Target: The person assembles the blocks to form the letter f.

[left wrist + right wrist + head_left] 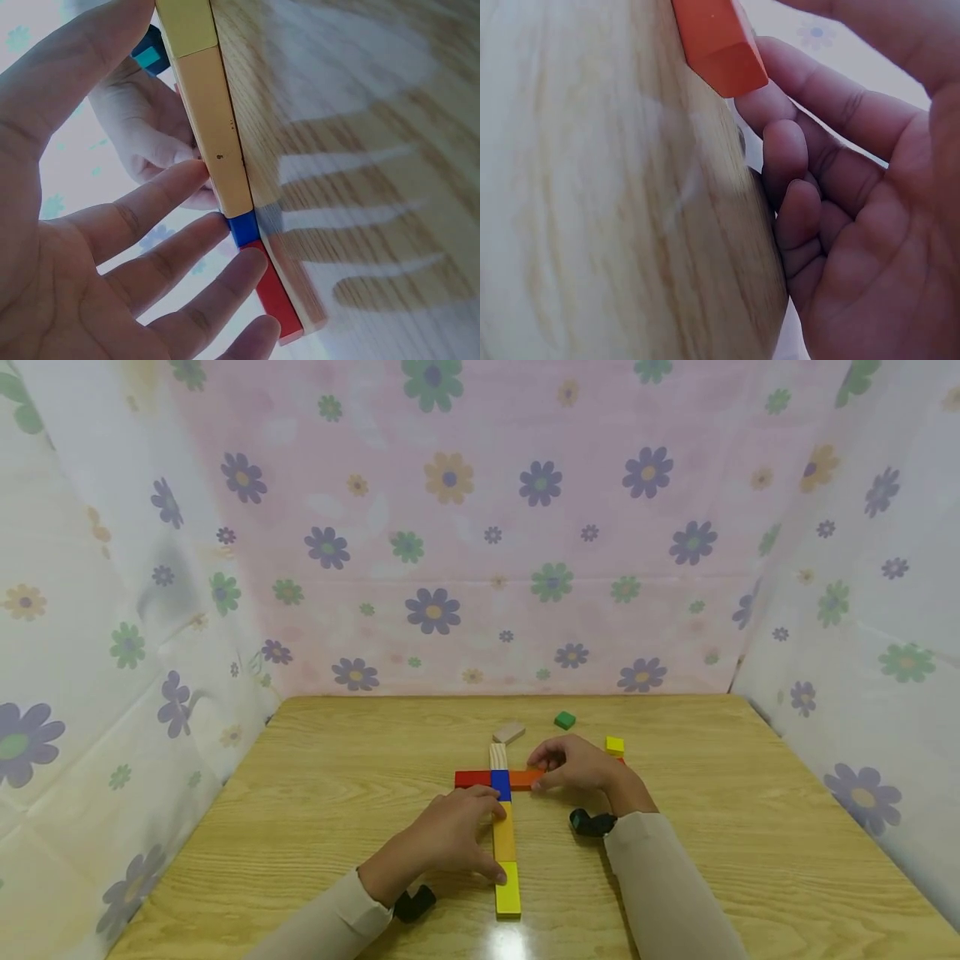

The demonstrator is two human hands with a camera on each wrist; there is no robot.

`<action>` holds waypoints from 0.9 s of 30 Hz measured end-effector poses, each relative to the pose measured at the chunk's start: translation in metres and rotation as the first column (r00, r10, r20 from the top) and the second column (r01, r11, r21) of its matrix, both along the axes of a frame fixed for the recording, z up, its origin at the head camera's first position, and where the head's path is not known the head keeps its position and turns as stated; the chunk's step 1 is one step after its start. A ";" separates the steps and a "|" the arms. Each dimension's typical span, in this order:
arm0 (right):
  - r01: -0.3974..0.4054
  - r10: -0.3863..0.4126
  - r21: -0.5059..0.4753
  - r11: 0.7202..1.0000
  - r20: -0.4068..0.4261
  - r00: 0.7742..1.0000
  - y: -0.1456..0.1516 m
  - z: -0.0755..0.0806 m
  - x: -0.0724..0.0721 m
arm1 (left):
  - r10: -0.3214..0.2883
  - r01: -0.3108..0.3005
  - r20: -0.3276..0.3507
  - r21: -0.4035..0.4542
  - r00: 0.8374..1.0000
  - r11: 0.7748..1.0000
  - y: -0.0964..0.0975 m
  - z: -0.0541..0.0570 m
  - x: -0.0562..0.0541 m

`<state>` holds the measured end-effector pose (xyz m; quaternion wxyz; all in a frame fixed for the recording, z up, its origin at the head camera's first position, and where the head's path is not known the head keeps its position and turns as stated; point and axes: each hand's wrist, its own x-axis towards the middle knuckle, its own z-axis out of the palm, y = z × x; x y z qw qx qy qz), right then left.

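Wooden blocks lie end to end in a cross on the table. A blue block (pixel 500 785) sits at the crossing, with a red block (pixel 472 778) to its left and a pale wood block (pixel 498 756) beyond it. Nearer me follow an amber block (pixel 504 835) and a yellow block (pixel 508 897). My left hand (pixel 453 831) has its fingers extended, the fingertips along the blue and amber blocks and the thumb at the yellow one. On the right arm of the cross, my right hand (pixel 577 764) pinches the orange block (pixel 724 45) between thumb and fingers, its other fingers curled.
Beyond the cross lie a loose pale block (pixel 509 732) and a green block (pixel 565 720). Another yellow block (pixel 615 745) stands behind the right hand, beside a mostly hidden red piece (pixel 621 761). Flowered cloth (pixel 495 527) walls the table at the back and sides.
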<state>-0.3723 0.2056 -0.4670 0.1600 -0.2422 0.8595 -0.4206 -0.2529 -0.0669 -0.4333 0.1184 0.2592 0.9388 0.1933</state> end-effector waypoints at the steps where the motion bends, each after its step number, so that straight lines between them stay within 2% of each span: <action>1: 0.003 -0.003 0.006 1.000 -0.009 1.000 0.000 0.000 0.000 | -0.001 0.001 0.000 -0.001 1.000 1.000 0.000 0.000 0.000; 5: 0.057 -0.057 -0.001 0.998 -0.050 0.997 -0.001 0.001 0.001 | -0.001 0.001 -0.007 -0.008 1.000 1.000 -0.001 0.000 0.000; 7: 0.115 -0.116 -0.015 0.993 -0.082 0.990 -0.001 0.003 0.001 | -0.002 0.002 -0.008 -0.007 1.000 1.000 -0.001 0.000 0.000; 9: 0.198 -0.202 -0.050 0.979 -0.108 0.973 0.000 0.004 0.001 | -0.002 0.001 -0.011 -0.009 1.000 1.000 -0.001 0.000 0.000; 14: 0.392 -0.406 -0.116 0.913 -0.147 0.902 0.001 0.004 -0.003 | 0.007 -0.008 -0.011 -0.013 1.000 1.000 0.000 0.000 0.002; 21: 0.567 -0.599 -0.210 0.796 -0.144 0.788 0.005 0.002 -0.011 | -0.004 0.004 -0.028 -0.015 1.000 1.000 -0.001 -0.003 0.001; 25: 0.636 -0.658 -0.188 0.748 -0.089 0.748 0.006 0.001 -0.016 | -0.004 0.004 -0.029 -0.011 1.000 1.000 -0.001 -0.001 0.001; 27: 0.654 -0.668 -0.150 0.742 -0.068 0.741 0.006 0.001 -0.018 | -0.008 0.008 -0.025 -0.005 1.000 1.000 -0.001 -0.001 0.001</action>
